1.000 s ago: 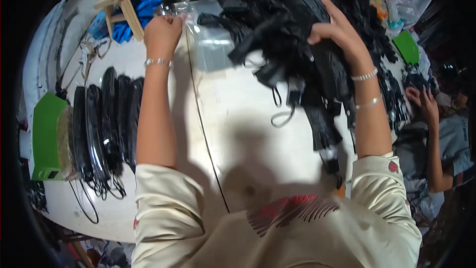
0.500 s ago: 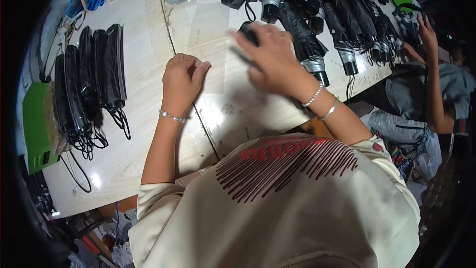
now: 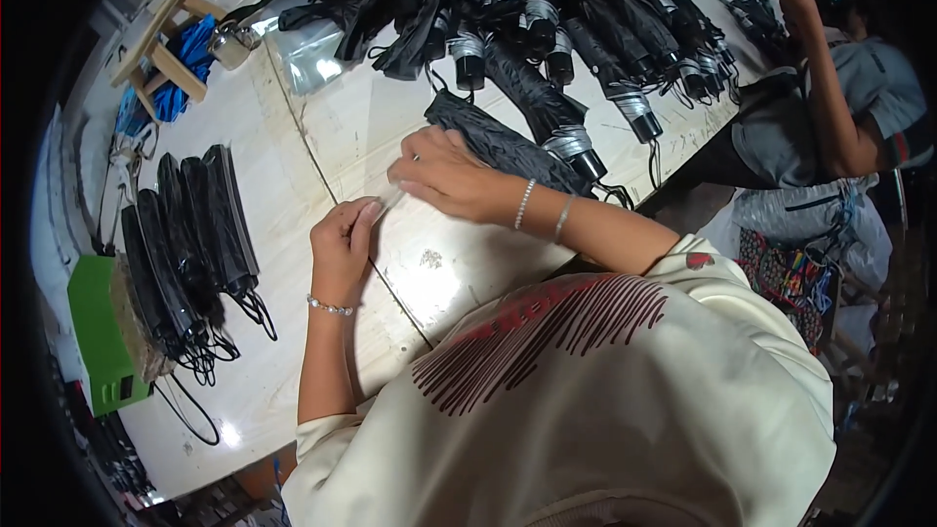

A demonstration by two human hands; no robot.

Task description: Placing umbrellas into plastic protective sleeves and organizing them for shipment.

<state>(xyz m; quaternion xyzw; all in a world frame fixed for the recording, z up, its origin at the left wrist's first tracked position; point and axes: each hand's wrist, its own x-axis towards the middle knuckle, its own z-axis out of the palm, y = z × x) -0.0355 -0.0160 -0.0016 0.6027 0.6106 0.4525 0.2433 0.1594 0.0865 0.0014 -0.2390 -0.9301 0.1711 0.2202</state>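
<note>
My right hand (image 3: 444, 178) grips the near end of a folded black umbrella (image 3: 508, 146) that lies slanted on the white table (image 3: 459, 268). My left hand (image 3: 344, 239) sits just left of it, fingers pinched on a thin clear plastic sleeve (image 3: 390, 198) that runs between the two hands. Both wrists wear bracelets. A big heap of folded black umbrellas (image 3: 547, 20) with silver bands fills the table's far side.
A row of packed black umbrellas (image 3: 190, 244) lies at the left beside a green board (image 3: 93, 332). Clear bags (image 3: 307, 54), a wooden frame (image 3: 161, 44) and blue material (image 3: 185, 63) are at the far left. A seated co-worker (image 3: 830, 107) reaches onto the table at the right.
My right hand left the heap and pulled one black umbrella onto the table before me. My left hand came back from the clear bags to meet it with a sleeve.
</note>
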